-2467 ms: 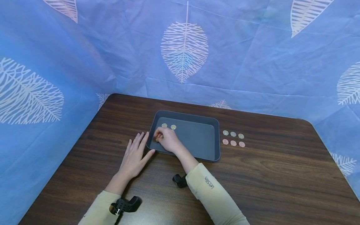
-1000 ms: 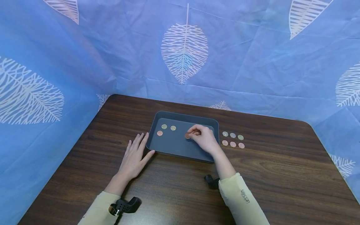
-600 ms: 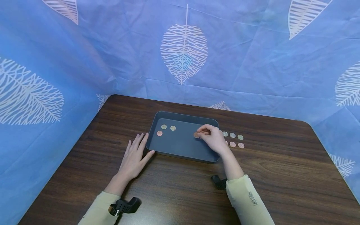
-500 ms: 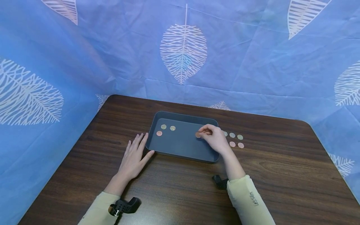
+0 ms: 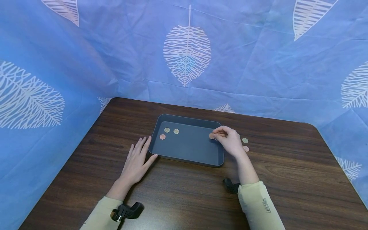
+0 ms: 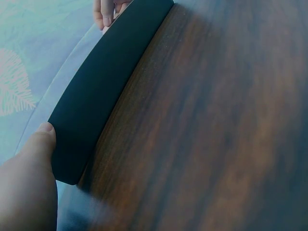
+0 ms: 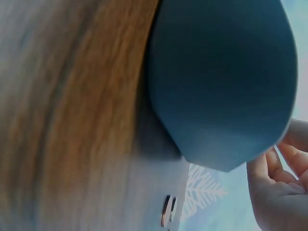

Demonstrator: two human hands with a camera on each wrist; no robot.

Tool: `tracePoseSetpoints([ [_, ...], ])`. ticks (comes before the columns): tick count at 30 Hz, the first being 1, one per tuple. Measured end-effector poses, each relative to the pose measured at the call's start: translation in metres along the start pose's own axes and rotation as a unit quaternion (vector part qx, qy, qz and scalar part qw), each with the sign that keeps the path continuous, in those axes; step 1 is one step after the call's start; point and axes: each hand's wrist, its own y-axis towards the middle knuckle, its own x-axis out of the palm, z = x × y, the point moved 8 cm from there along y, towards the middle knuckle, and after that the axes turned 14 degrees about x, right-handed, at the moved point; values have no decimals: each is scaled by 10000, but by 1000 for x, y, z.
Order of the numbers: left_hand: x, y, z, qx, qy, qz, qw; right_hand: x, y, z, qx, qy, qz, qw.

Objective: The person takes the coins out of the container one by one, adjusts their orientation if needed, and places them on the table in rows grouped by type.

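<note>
My right hand pinches a copper-coloured coin between thumb and fingertips, over the right end of a dark grey tray. Its wrist lies beyond the tray's front right corner. With fingers spread and straight, my left hand rests at the tray's front left corner. In the left wrist view its thumb touches the tray's corner. Inside the tray's left part lie two pale gold coins and, in front of them, another copper coin. In the right wrist view the tray's wall hides the pinched coin.
Right of the tray, a pale coin and a copper coin show on the dark wood table; my right hand covers others beside them. A blue leaf-print cloth hangs behind the table's back edge.
My right hand has moved from the tray's left end to its right end, carrying a copper coin. It now covers several coins right of the tray. My left hand has stayed put.
</note>
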Motion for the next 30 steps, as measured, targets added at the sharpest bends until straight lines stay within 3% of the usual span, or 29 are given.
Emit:
tracePoseSetpoints([
  [12,0,0,0,2,39,1,10000,-20,-3,21,483,258,-30,9985],
  [30,0,0,0,36,33,49,10000,-69,-15,55,708,-282,539,9956],
])
